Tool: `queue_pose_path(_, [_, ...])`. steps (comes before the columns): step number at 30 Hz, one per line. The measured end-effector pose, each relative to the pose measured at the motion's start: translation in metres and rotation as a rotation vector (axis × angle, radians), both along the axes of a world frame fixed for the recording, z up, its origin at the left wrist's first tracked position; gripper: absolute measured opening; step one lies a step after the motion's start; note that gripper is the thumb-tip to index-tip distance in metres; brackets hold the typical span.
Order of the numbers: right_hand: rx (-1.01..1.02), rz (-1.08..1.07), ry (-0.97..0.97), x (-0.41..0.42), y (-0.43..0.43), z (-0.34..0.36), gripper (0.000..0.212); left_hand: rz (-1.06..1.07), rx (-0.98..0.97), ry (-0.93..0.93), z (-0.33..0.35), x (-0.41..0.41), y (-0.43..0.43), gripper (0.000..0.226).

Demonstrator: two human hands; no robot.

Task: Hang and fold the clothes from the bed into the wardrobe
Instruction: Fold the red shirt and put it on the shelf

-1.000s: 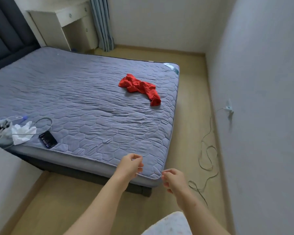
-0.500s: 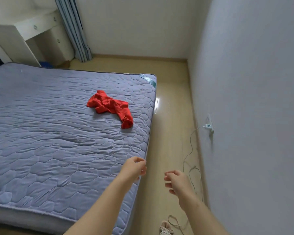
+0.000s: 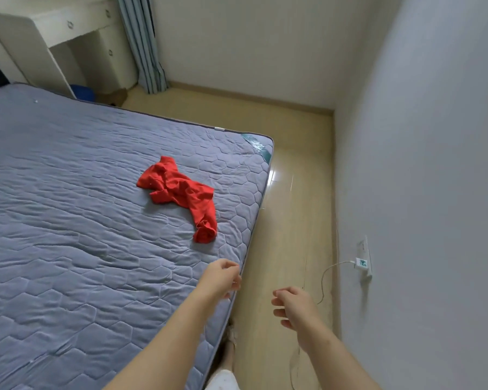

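A crumpled red garment (image 3: 181, 192) lies on the grey quilted bed (image 3: 68, 220), near its right edge. My left hand (image 3: 221, 278) hovers over the bed's right edge, a short way in front of the garment, fingers loosely curled and holding nothing. My right hand (image 3: 292, 306) hangs over the floor strip beside the bed, fingers also loosely curled and empty. No wardrobe is in view.
A narrow wooden floor strip (image 3: 293, 206) runs between the bed and the right wall. A charger (image 3: 361, 263) sits in a wall socket with its white cable (image 3: 326, 280) trailing down. A white desk (image 3: 54, 32) and grey curtain (image 3: 141, 46) stand at the back.
The view has moved along the bed's right side and the red garment is now closer. Both hands stay raised and empty, slightly further apart.
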State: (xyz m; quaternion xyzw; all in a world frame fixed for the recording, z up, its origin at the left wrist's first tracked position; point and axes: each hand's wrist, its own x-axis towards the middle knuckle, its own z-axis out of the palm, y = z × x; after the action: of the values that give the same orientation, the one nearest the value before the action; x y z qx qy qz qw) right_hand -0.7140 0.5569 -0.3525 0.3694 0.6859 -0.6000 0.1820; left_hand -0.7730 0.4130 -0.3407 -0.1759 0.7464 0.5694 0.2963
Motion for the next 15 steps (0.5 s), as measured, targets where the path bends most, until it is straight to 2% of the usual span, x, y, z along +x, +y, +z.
queue_pose_path(8, [0.023,0.187,0.042,-0.178,-0.025,0.019,0.013,0.122,-0.01,0.008,-0.003,-0.156,-0.025,0.012])
queue_pose_path(15, [-0.028,0.351,-0.046,-0.276,-0.058,0.008,0.01,0.286,-0.026,-0.066,-0.012,-0.227,-0.062,0.015])
